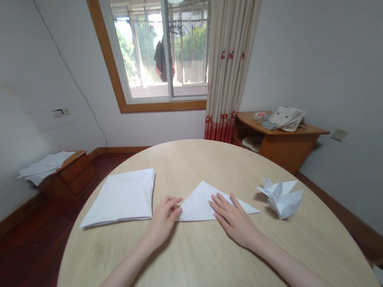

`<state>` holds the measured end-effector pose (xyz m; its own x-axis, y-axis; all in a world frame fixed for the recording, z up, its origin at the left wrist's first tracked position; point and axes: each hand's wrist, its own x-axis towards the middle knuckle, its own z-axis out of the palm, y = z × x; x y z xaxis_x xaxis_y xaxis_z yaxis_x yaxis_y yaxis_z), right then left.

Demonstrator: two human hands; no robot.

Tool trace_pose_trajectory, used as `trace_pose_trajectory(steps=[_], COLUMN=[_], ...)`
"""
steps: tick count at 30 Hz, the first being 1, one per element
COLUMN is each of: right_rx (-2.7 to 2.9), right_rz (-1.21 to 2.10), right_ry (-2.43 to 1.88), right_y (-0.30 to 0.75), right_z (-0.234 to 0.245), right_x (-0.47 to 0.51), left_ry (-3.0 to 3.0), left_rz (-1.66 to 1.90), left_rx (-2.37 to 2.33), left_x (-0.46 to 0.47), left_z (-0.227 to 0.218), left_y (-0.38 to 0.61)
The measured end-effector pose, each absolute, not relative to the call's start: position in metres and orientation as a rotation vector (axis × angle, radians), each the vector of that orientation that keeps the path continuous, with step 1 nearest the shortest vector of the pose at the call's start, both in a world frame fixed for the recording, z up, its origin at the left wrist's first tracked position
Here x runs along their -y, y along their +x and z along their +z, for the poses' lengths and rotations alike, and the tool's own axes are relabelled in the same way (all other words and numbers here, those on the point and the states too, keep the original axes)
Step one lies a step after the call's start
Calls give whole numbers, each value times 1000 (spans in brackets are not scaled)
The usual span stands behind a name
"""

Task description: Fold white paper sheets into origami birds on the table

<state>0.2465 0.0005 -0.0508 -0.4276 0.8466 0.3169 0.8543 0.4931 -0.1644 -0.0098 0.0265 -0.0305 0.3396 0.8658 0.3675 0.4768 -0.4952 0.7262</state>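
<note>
A white sheet of paper (195,204), folded into a triangle, lies flat on the round table in front of me. Its peak points away from me. My right hand (233,218) rests palm down over the right half of the triangle, fingers stretched and slightly spread. At the left corner, my left hand (166,219) touches the paper with its fingertips, fingers apart; that corner is partly hidden behind them. To the right of my right hand stand folded paper pieces (283,199), apparently origami birds, close together.
A stack of white paper (121,197) lies on the left of the round wooden table (200,264). Beyond the table are a window (165,48), a curtain (225,54), a corner shelf (283,145) holding a cloth bag, and a low cabinet (75,170) with papers on top.
</note>
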Motion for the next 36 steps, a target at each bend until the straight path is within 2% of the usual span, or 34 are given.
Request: trace_pose_trajectory(steps=[9,29,36], right_rx=[2514,2598,2601], right_rz=[-35,241,377], right_ry=[-1097,-1320,-1466], right_y=[228,224,223], right_z=[-41,-38,-32], right_x=[16,19,21], left_ry=[1994,2206,2510], left_rz=[840,729,780], left_rx=[-1159,-1232,-1376], left_x=[-34,-31,-17], left_z=[-26,-29,-34], left_y=[-25,-23,-5])
